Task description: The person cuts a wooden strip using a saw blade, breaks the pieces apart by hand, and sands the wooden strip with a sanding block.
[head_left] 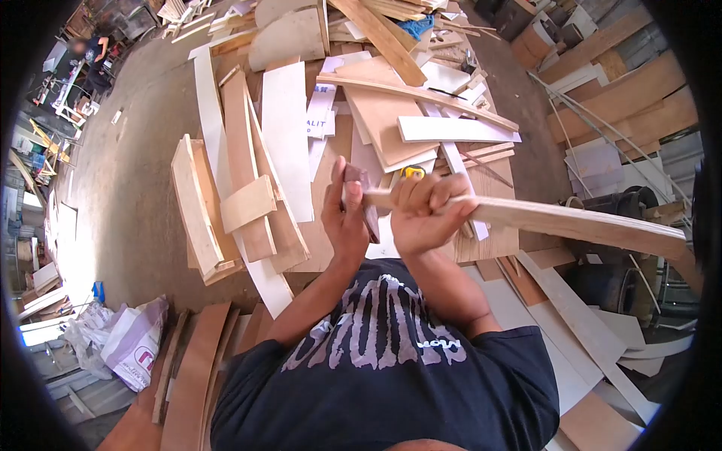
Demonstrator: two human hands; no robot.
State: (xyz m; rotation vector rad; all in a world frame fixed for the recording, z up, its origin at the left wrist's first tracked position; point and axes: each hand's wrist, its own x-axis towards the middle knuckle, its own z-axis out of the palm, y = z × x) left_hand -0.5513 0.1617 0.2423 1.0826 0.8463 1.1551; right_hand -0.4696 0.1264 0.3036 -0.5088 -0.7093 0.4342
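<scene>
Head view. The right hand (pixel 430 214) clasps a wooden strip (pixel 571 216), its long axis running from nine o'clock to just past three; the nearer left hand (pixel 343 214) grips a brown block (pixel 359 177) at the strip's nine-o'clock end.

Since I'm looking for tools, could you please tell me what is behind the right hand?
A yellow tape measure shows just beyond the right hand; whatever lies directly behind that hand is covered.

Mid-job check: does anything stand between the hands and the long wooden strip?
Nothing visible blocks the right hand, which is closed around the long wooden strip. The left hand holds a brown piece, which sits between its palm and the strip's end; whether piece and strip touch is unclear.
</scene>
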